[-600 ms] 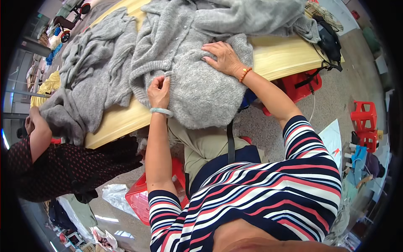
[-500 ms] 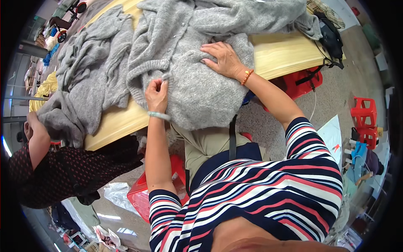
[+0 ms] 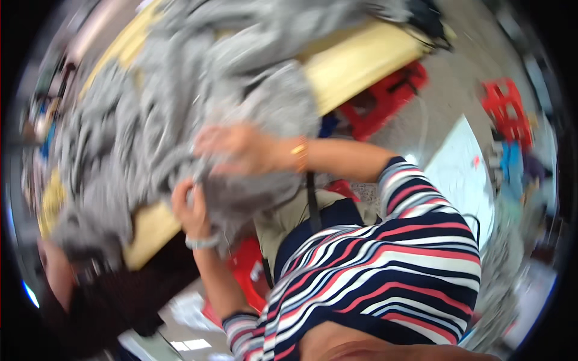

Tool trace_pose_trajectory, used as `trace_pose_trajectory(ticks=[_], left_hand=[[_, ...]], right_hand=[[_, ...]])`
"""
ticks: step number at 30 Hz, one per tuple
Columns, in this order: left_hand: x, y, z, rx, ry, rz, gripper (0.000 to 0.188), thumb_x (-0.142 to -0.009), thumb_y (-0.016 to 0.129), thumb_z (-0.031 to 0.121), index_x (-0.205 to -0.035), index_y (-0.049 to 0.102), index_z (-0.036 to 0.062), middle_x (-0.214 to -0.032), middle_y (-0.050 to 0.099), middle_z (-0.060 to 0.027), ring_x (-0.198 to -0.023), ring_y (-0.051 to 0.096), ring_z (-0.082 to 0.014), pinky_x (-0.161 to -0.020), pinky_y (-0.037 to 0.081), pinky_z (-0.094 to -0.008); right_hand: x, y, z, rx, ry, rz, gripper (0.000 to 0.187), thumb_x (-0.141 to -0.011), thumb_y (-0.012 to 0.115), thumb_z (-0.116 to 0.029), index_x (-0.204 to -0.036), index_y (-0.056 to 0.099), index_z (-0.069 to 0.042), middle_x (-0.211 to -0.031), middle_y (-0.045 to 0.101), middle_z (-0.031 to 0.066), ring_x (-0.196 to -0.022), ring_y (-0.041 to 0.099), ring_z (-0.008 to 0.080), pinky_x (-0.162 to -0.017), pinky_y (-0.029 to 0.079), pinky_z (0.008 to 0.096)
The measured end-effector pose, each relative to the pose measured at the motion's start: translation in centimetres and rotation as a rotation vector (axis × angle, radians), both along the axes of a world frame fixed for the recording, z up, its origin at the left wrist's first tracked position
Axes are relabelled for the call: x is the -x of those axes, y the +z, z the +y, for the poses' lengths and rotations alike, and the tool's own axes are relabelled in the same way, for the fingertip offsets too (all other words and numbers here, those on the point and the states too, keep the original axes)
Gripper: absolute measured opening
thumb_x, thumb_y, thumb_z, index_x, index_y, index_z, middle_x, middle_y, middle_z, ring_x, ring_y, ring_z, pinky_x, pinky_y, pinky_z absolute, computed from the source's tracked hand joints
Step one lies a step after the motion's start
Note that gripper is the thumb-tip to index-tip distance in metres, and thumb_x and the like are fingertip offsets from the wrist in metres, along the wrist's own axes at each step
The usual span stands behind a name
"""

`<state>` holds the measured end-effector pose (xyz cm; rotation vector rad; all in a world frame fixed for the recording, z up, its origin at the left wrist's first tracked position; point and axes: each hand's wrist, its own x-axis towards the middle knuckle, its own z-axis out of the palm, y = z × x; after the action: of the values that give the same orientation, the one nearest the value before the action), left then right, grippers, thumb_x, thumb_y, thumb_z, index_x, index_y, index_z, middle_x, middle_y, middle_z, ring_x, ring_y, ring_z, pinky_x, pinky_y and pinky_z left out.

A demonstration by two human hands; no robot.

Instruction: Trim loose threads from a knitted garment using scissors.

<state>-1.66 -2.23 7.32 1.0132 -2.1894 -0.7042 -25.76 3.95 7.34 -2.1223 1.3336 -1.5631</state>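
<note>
A fuzzy grey knit cardigan (image 3: pixel 283 99) lies bunched over the near edge of the yellow table (image 3: pixel 355 66), part of it hanging down toward my lap. My left hand (image 3: pixel 192 210), with a pale bangle at its wrist, is closed in a pinch on the cardigan's edge. Just above it and to its right, my right hand (image 3: pixel 244 147), wearing an orange bead bracelet, is over the cardigan. Motion smears its fingers, so its grip is unclear. The cardigan's buttons are lost in the blur.
More grey knitwear (image 3: pixel 99 132) is heaped along the table's left side. A co-worker's arm (image 3: pixel 57 271) and dark clothing are at the lower left. Red stools (image 3: pixel 385 99) stand under and beside the table, and a black bag (image 3: pixel 427 21) lies at its far right end.
My right hand has left the cardigan's right side and come left, close to my left hand. My left hand is lower and farther left; the cardigan's front is bunched up. The whole view has shifted.
</note>
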Motion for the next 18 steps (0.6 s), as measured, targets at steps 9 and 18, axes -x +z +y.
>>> trace_pose_trajectory(ticks=[9, 18], left_hand=[[3.5, 1.9, 0.9, -0.580, -0.070, 0.435, 0.010, -0.095, 0.060, 0.011, -0.097, 0.063, 0.0018, -0.090, 0.061, -0.0017, -0.082, 0.053, -0.0088, -0.077, 0.043, -0.0234], [6.2, -0.6, 1.4, -0.719, -0.010, 0.640, 0.009, -0.093, 0.062, 0.008, -0.099, 0.064, 0.0015, -0.093, 0.063, -0.0014, -0.084, 0.053, -0.0080, -0.080, 0.041, -0.0217]], right_hand=[[-1.0, 0.2, -2.0, -0.438, 0.385, -0.561, 0.023, -0.073, 0.067, -0.017, -0.085, 0.070, 0.002, -0.067, 0.067, 0.0143, -0.057, 0.062, 0.0196, -0.055, 0.048, 0.0346], [1.7, -1.1, -1.3, -0.569, 0.190, -0.262, 0.029, -0.081, 0.070, -0.027, -0.083, 0.068, 0.001, -0.065, 0.063, 0.0079, -0.058, 0.059, 0.0126, -0.053, 0.046, 0.0307]])
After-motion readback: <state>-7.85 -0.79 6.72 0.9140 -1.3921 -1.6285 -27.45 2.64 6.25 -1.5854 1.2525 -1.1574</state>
